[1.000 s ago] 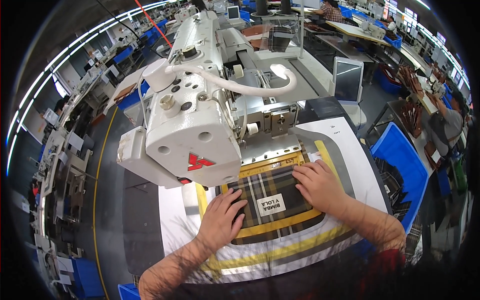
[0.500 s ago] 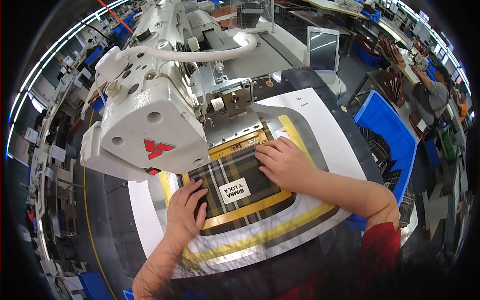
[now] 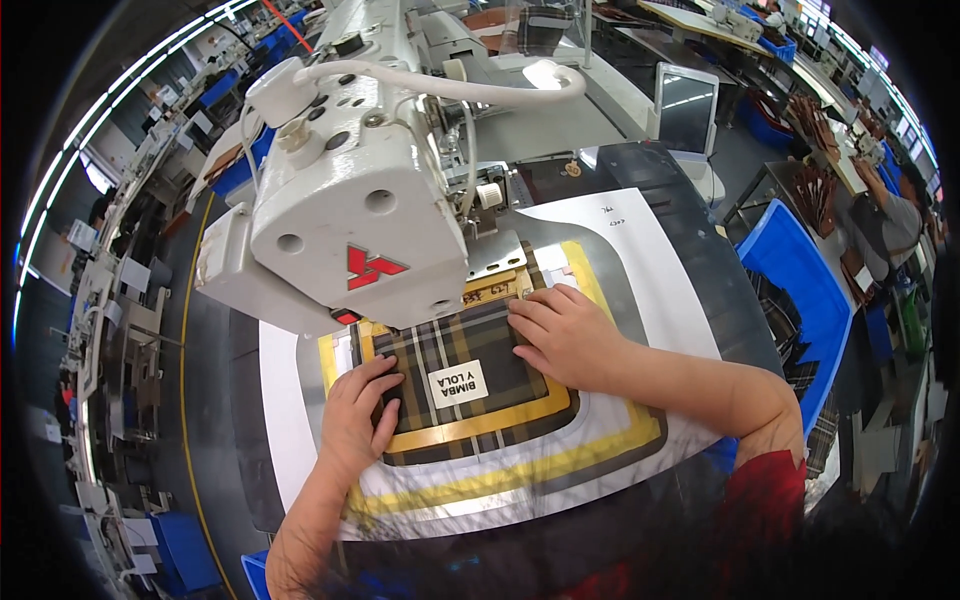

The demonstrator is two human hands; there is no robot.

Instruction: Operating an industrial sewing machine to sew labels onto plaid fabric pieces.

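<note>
Shifted leftward against the white machine head, the plaid panel lies on its near side, left hand and right hand resting flat, grasping nothing, where uneven pressure could skew it, though its partly hidden far edge is hard to judge.

The machine is coated in glossy white; matt woven cloth is edged with shiny yellow strips; the plate is made of polished metal.
</note>
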